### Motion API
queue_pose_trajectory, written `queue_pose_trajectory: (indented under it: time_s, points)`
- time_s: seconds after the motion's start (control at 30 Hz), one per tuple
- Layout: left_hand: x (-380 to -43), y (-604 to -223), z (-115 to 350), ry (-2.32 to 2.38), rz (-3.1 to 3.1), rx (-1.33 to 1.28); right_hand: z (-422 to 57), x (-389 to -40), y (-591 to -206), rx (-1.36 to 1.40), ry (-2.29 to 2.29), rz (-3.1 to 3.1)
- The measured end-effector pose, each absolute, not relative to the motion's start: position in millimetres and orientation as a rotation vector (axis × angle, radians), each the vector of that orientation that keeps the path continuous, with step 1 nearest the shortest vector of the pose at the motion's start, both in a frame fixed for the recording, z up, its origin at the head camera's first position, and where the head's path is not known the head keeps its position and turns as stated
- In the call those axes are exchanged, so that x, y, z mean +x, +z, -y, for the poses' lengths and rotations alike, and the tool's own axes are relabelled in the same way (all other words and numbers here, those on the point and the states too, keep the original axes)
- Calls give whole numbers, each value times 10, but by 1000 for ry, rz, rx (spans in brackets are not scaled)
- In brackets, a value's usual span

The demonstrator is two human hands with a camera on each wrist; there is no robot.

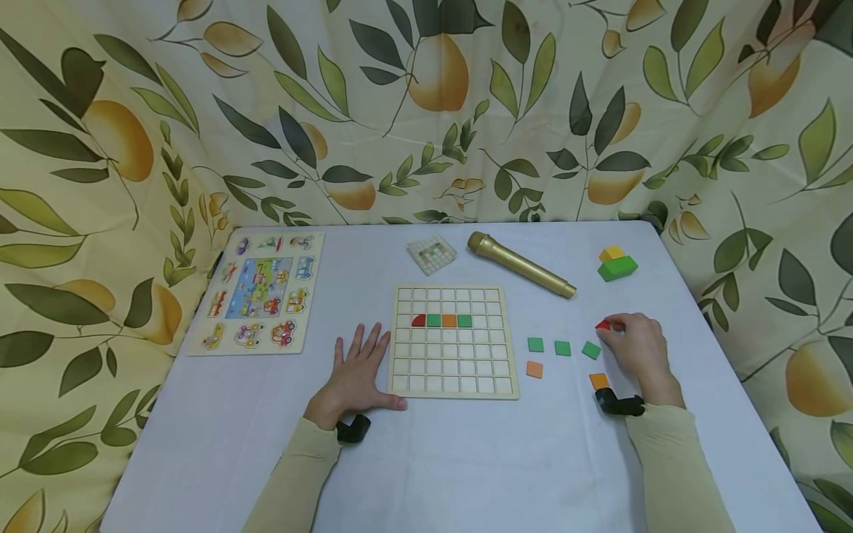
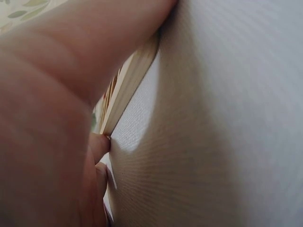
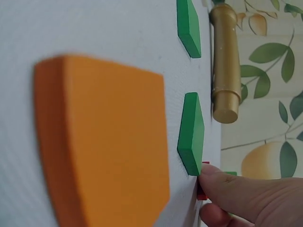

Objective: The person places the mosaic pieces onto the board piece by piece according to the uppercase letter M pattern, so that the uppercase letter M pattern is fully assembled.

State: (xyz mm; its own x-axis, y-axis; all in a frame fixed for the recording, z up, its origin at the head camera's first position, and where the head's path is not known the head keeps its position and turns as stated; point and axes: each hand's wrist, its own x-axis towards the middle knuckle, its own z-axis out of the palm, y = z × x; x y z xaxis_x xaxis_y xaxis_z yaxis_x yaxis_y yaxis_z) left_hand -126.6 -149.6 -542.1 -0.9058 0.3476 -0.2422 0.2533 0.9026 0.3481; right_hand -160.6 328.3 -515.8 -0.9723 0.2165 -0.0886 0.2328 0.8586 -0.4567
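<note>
A wooden grid board [image 1: 454, 377] lies in the middle of the table, with a row of red, green and orange tiles in its upper part. My left hand [image 1: 356, 374] lies spread beside the board's left edge, its thumb by the lower left corner. In the left wrist view the board's edge [image 2: 130, 87] is close to the fingers. My right hand [image 1: 636, 348] pinches a small red piece [image 1: 603, 325] between thumb and fingertips at the right. Near it lie a green tile [image 1: 591, 350] and an orange tile [image 1: 599, 381]. The red piece [image 3: 202, 194] is mostly hidden in the right wrist view.
Between board and right hand lie green tiles [image 1: 535, 345] and an orange tile [image 1: 534, 369]. A gold microphone [image 1: 523, 266] and a small patterned card [image 1: 432, 255] lie behind the board. Green and yellow blocks [image 1: 617, 268] stand back right; a picture puzzle [image 1: 256, 292] lies left.
</note>
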Motion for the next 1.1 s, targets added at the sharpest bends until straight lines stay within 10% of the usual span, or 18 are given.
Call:
queue_pose_trajectory:
  time_s: [1.1]
  points:
    - [-1265,-5413,1501,491,-2784,472,-3113,-1669,-5029,308,-878,-3002]
